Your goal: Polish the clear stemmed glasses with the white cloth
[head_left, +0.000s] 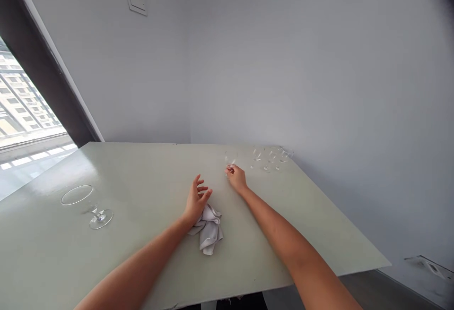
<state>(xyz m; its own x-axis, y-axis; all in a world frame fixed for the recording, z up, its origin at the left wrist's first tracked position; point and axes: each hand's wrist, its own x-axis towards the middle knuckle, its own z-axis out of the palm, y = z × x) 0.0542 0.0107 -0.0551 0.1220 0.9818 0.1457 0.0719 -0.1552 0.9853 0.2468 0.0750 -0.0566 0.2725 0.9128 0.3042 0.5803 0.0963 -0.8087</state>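
Note:
My right hand (236,177) reaches toward the back of the table, its fingers closed on the stem of a clear wine glass (231,159) whose bowl shows faintly above them. My left hand (196,200) is raised with its fingers apart and holds nothing. Just below and beside it, a crumpled light grey cloth (210,232) lies on the table. A larger stemmed glass (101,219) is at the left, away from both hands.
The pale table (142,253) has several small clear glasses (271,156) grouped near its back right edge. Grey walls meet behind it. At the far left is a window (26,97). A wall switch (136,0) is high up.

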